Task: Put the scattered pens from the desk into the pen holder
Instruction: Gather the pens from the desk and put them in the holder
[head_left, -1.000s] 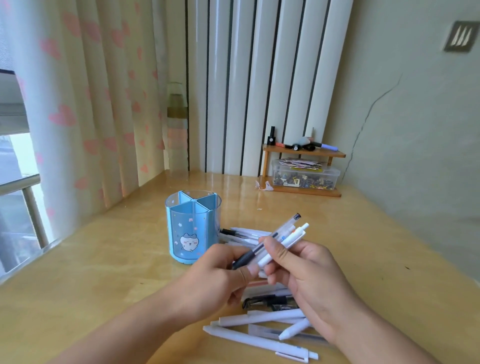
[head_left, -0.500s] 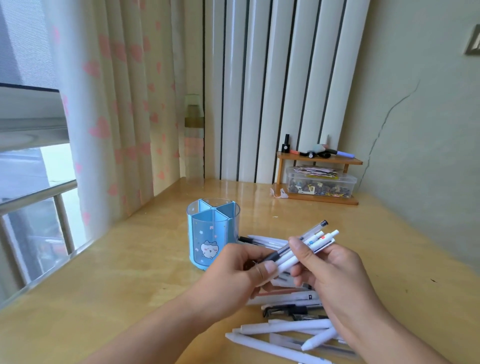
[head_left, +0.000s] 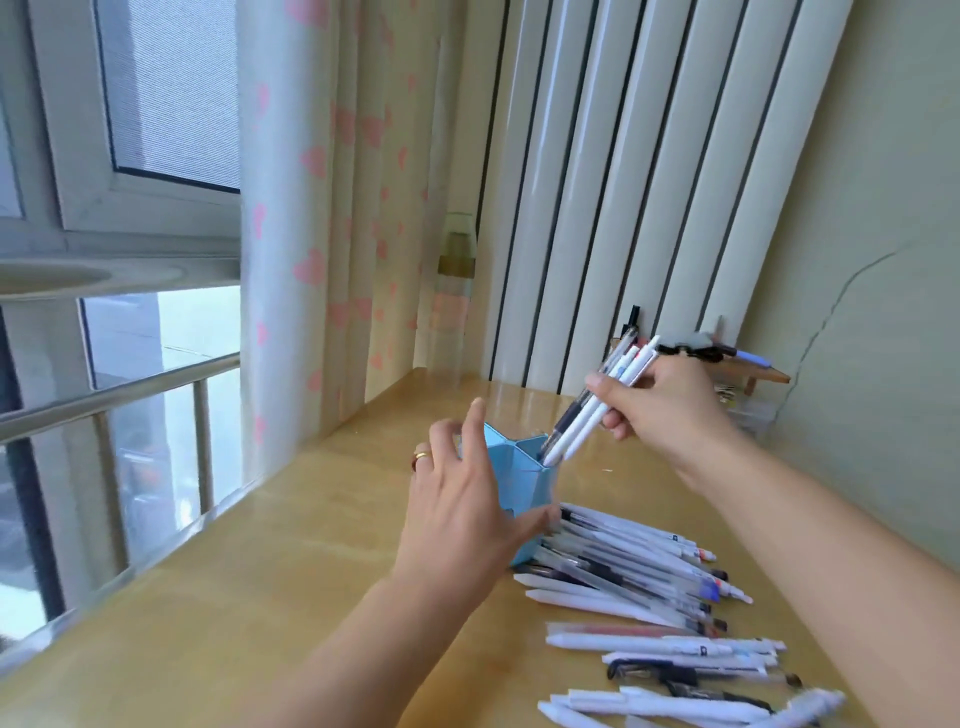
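A bundle of pens (head_left: 597, 402) is gripped by the right hand (head_left: 660, 400) with tips in the blue pen holder (head_left: 524, 467), which is partly hidden by the open left hand (head_left: 457, 514), loose pens (head_left: 639, 566) being scattered at its 4 o'clock.

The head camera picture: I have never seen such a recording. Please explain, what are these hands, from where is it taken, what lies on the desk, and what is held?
There is no machine here. A person wears one wide-angle camera on the head, so you look forward and down at their own two bare hands. The right hand grips a small bundle of pens, tilted, with the tips at the open top of the blue pen holder. The left hand, which wears a ring, rests against the holder's side with its fingers spread and grips nothing. Many more loose pens lie on the wooden desk, to the right of the holder. A window and a curtain are on the left.
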